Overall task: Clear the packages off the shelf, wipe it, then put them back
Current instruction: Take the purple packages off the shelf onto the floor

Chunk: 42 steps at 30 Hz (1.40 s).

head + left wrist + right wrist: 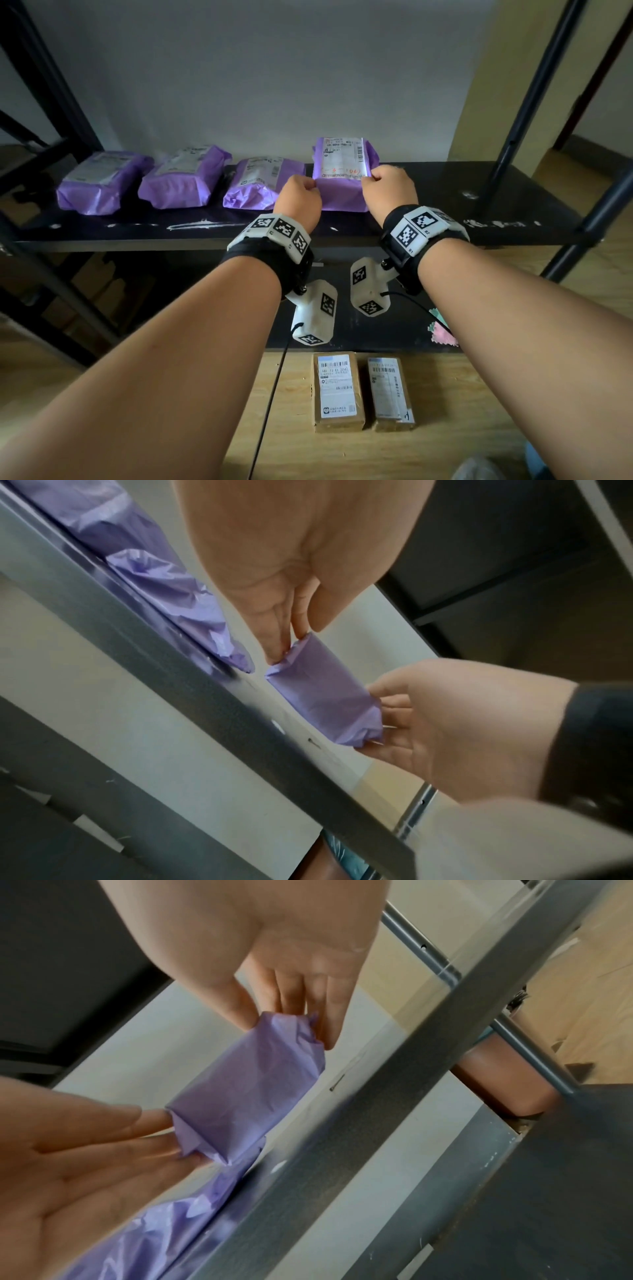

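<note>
Four purple plastic-wrapped packages lie in a row on the black shelf (pixel 445 192). Both hands hold the rightmost purple package (pixel 342 164), whose white label tilts up toward me. My left hand (pixel 310 186) pinches its near left corner, and my right hand (pixel 371 178) pinches its near right corner. In the left wrist view the left hand's fingers (pixel 277 639) grip one end of the package (pixel 322 693). In the right wrist view the right hand's fingers (pixel 329 1026) grip the other end of the package (pixel 246 1091), which seems slightly above the board. The other three packages (pixel 178 178) lie flat to the left.
Two brown cardboard boxes (pixel 337 390) with labels stand on the wooden floor below. A small pink and green cloth (pixel 442 330) lies on the lower shelf. Black uprights (pixel 527 102) frame the shelf at the right. The shelf's right end is bare with white scuffs.
</note>
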Each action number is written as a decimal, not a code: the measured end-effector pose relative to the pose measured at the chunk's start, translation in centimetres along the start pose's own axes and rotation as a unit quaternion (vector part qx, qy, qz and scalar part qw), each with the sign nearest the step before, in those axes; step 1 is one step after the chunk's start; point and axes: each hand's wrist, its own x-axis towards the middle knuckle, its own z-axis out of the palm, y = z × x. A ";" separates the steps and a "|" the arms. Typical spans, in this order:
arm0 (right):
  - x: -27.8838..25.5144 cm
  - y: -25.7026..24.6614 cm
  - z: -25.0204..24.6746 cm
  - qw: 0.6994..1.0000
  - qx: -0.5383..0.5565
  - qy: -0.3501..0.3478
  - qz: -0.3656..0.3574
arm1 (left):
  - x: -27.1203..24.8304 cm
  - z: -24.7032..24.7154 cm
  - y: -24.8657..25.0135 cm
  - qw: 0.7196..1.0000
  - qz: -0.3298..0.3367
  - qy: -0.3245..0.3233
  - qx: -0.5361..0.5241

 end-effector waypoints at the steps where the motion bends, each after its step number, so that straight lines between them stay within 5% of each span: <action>1: -0.7 -0.4 -0.3 1.000 0.008 0.004 -0.008 | -0.4 -0.4 0.0 1.000 -0.004 0.011 -0.020; 8: -5.8 -1.8 -1.7 0.996 0.082 0.005 -0.034 | -5.3 -2.8 -0.6 0.985 -0.047 0.026 -0.162; 15: -12.3 -1.8 -0.1 0.992 0.086 -0.058 -0.069 | -10.2 -3.6 -5.1 0.974 -0.118 0.036 -0.188; 30: -20.1 4.2 10.8 0.974 0.043 -0.214 0.064 | -15.1 -1.0 -17.8 0.944 -0.309 -0.038 -0.111; 42: -21.0 10.6 21.1 0.919 -0.063 -0.362 0.144 | -14.5 5.3 -29.4 0.915 -0.383 -0.117 -0.049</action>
